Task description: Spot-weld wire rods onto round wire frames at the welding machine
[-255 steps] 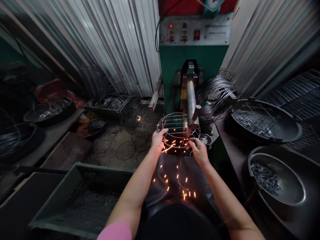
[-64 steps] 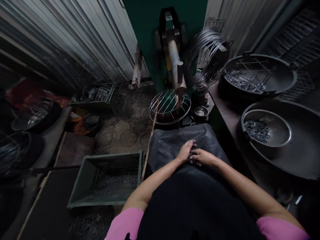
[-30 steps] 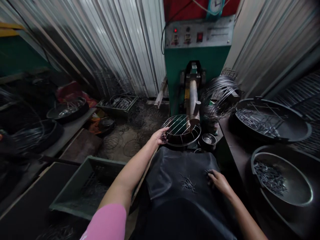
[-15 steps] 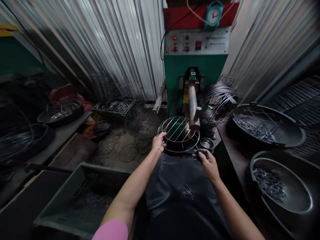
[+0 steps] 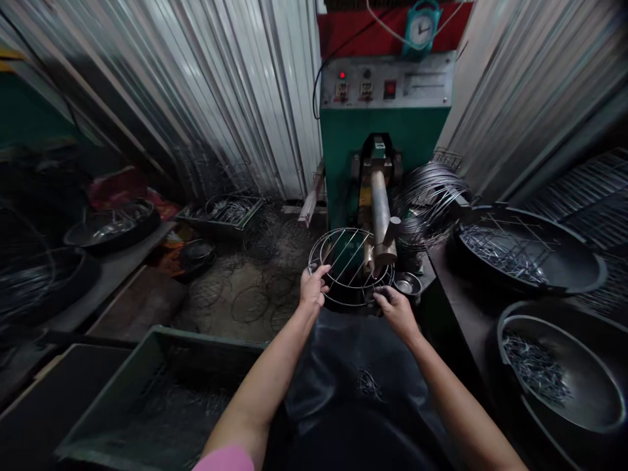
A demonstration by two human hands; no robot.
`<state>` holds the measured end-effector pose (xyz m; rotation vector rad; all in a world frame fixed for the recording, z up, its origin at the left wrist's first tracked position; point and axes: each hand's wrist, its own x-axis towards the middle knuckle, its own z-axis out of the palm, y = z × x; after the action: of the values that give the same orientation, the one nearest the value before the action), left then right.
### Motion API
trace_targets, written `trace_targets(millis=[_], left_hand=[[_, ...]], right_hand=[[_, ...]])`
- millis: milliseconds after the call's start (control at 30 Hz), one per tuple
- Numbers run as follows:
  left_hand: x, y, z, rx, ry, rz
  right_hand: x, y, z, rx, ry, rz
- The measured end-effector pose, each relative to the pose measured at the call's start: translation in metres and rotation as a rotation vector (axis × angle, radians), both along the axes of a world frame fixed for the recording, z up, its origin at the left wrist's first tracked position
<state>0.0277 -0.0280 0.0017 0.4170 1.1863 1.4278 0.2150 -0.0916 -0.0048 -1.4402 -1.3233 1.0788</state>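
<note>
My left hand (image 5: 314,286) is closed around the left rim of a round wire rack (image 5: 349,288), which has two rings and several straight bars across the top. My right hand (image 5: 396,307) is pinched at the rack's lower right rim. Whether a short wire piece is also between those fingers I cannot tell. Over the rack's right side reaches the metal arm (image 5: 379,203) of a green spot welder (image 5: 338,140), its tip hiding part of the bars. A small bunch of short wires (image 5: 367,383) lies on the dark apron (image 5: 333,366) over my lap.
At right, large black pans (image 5: 583,261) hold short wires, beside a coil of wire (image 5: 434,193). A small metal bowl (image 5: 407,282) sits close to my right hand. Left are a green crate (image 5: 112,399), a tray of wire parts (image 5: 220,226) and wire rings (image 5: 250,306) on the floor.
My right hand has moved up and left, from beside the rack onto its lower right rim. My left hand keeps its hold, and the rack stays nearly in place under the welder's arm.
</note>
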Motion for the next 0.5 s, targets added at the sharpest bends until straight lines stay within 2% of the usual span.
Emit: trace_targets(millis=[167, 333, 500], left_hand=[[-0.001, 0.004, -0.001, -0.012, -0.02, -0.012], [-0.001, 0.01, -0.008, -0.041, -0.023, -0.027], [0.001, 0.013, -0.006, -0.044, -0.027, -0.039]], right_hand=[[-0.002, 0.0, -0.003, 0.035, 0.091, -0.016], [0.001, 0.001, -0.008, 0.089, 0.08, -0.019], [0.003, 0.004, -0.004, 0.117, 0.066, -0.01]])
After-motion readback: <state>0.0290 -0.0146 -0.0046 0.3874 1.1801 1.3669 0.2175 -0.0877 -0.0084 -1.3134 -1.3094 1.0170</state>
